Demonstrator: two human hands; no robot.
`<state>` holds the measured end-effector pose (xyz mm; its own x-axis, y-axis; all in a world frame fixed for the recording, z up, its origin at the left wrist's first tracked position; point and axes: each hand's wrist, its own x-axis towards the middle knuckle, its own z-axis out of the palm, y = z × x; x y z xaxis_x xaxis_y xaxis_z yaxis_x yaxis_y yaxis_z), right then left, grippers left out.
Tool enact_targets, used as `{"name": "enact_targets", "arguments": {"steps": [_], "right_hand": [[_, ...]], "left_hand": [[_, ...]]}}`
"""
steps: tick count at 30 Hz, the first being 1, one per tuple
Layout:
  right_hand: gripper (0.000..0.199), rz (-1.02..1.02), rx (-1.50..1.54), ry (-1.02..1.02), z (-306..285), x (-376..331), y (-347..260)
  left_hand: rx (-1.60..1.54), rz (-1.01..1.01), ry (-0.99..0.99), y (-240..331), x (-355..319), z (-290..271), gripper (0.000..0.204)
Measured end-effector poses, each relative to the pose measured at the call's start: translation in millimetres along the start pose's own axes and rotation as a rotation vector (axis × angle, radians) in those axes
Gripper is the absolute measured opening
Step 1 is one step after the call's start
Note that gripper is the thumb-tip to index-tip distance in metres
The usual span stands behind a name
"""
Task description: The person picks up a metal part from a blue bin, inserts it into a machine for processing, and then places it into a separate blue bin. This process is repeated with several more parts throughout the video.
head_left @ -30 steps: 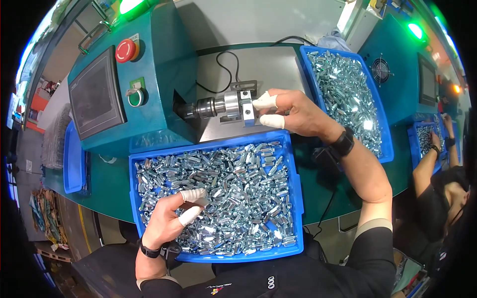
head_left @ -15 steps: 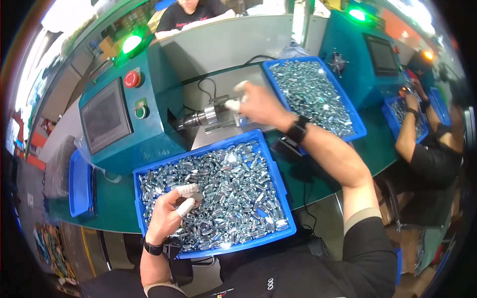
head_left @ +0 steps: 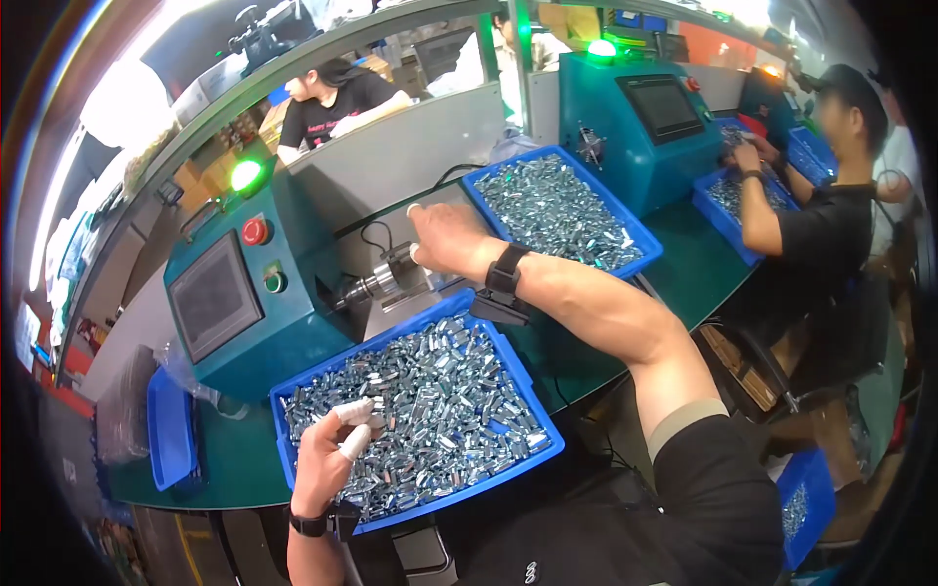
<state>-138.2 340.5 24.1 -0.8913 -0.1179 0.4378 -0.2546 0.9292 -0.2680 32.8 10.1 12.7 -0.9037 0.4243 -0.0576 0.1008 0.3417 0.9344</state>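
My left hand [head_left: 329, 459], with white covers on the thumb and a finger, is bent in a loose pinch over the near blue tray [head_left: 539, 405]. That tray is heaped with small shiny metal sleeves [head_left: 440, 391]; what lies between the fingertips is too small to make out. My right hand [head_left: 449, 237] reaches to the metal spindle [head_left: 383, 280] of the teal machine [head_left: 283, 322]. Its covered thumb and finger stand apart just above the spindle's end, and nothing shows between them. The remaining fingers are hidden behind the hand.
Another blue tray of metal parts [head_left: 562, 210] lies beyond my right forearm. An empty-looking blue tray [head_left: 171, 430] stands at the left. Farther right are a second teal machine [head_left: 635, 137] and a co-worker [head_left: 821, 215]. Another person [head_left: 337, 103] sits behind the grey partition [head_left: 420, 146].
My view has shifted to the right and up. My right hand still hovers by the spindle, lower over its end. The left hand stays over the near tray.
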Motion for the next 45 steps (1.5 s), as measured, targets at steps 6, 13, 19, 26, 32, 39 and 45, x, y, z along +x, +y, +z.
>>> {"name": "enact_targets", "arguments": {"steps": [6,13,19,26,32,39,45], "right_hand": [[0.031,0.174,-0.157,0.015,-37,-17,103],[0.04,0.187,-0.04,0.19,-33,-47,136],[0.033,-0.241,0.314,-0.336,-13,-83,42],[0.026,-0.514,0.094,-0.59,14,-117,-5],[0.024,-0.49,0.13,-0.473,23,-126,-5],[0.022,-0.62,0.103,-0.708,21,-107,-12],[0.026,-0.454,0.208,-0.786,8,-116,9]], "left_hand": [[0.055,0.017,-0.02,8,-3,-8,0.031],[0.038,0.007,-0.042,-4,23,-6,0.027],[0.059,-0.05,-0.043,-18,31,1,0.029],[0.022,-0.1,-0.04,-24,31,2,0.03],[0.005,-0.089,-0.072,-32,32,1,0.03],[0.042,-0.073,-0.046,-29,16,-8,0.032],[0.173,-0.043,-0.172,-20,29,-8,0.034]]}}
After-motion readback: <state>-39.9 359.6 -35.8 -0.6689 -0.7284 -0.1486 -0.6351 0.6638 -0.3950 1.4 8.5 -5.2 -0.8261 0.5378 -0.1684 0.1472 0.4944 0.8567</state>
